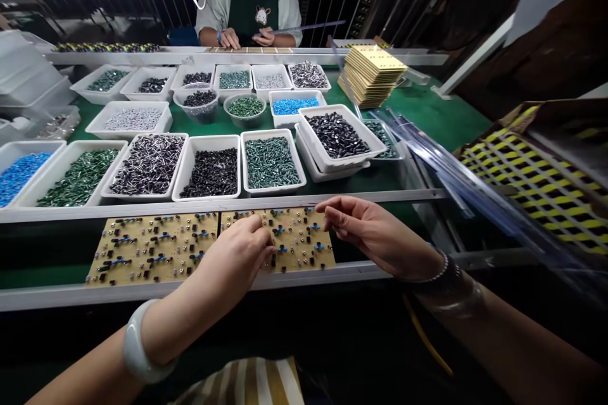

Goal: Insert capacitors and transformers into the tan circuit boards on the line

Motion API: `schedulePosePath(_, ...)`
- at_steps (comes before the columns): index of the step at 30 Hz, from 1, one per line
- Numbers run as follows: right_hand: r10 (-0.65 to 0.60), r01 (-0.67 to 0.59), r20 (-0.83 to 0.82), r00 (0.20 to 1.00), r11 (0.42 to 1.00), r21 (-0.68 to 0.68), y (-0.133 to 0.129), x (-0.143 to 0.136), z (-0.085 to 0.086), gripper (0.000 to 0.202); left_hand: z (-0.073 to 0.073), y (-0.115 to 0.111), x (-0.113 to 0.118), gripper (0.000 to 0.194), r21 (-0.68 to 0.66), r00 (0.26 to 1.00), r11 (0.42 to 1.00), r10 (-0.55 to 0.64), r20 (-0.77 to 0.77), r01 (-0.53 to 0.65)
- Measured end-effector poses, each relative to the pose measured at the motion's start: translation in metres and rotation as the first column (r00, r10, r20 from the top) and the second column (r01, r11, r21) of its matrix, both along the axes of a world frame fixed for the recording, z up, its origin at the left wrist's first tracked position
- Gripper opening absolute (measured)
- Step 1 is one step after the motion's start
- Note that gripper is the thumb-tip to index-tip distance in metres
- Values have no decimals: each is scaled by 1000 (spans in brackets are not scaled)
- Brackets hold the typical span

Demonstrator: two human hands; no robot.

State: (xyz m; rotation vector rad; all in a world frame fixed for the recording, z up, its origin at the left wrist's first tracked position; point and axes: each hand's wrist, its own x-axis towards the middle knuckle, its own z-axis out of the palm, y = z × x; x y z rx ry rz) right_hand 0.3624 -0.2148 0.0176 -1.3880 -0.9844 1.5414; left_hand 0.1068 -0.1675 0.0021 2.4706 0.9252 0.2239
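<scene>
Two tan circuit boards, a left one [180, 252] and a right one [295, 252], lie side by side in a rail frame, carrying small black, blue and silver parts. My left hand [243, 243] is over the right board's left part, its fingers bent down and pressed together at the surface; anything in the fingertips is hidden. At that board's upper right corner is my right hand [375, 231], thumb and index finger closed in a pinch. Whatever it may hold is too small to make out.
Beyond the rail [213, 204] stand white bins of black parts [211, 171], green parts [270, 161] and blue parts [295, 105]. A stack of bare boards [373, 73] is at the back right, near clear plastic strips [427, 152]. Across the bench sits a person in an apron [254, 9].
</scene>
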Motion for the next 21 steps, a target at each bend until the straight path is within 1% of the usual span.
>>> schedulePosePath(5, 30, -30, 32, 999, 1000, 4, -1, -1, -2, 52, -1, -1, 2, 22, -7, 1000, 1000, 11, -6, -11)
schedulePosePath(9, 71, -72, 72, 995, 997, 12, -2, 1, -5, 53, 1, -1, 2, 21, -3, 1000, 1000, 15, -1, -15)
schedulePosePath(15, 82, -99, 202, 976, 992, 77, -4, 2, -5, 50, 4, -1, 1, 21, -27, 1000, 1000, 11, 16, -11)
schedulePosePath(18, 104, -131, 261, 960, 987, 88, -5, 2, -3, 52, 1, 0, 0, 22, -32, 999, 999, 5, 41, -4)
schedulePosePath(21, 105, -136, 285, 953, 987, 88, -5, 2, -2, 53, -3, 0, -1, 22, -27, 996, 1000, -10, 84, 12)
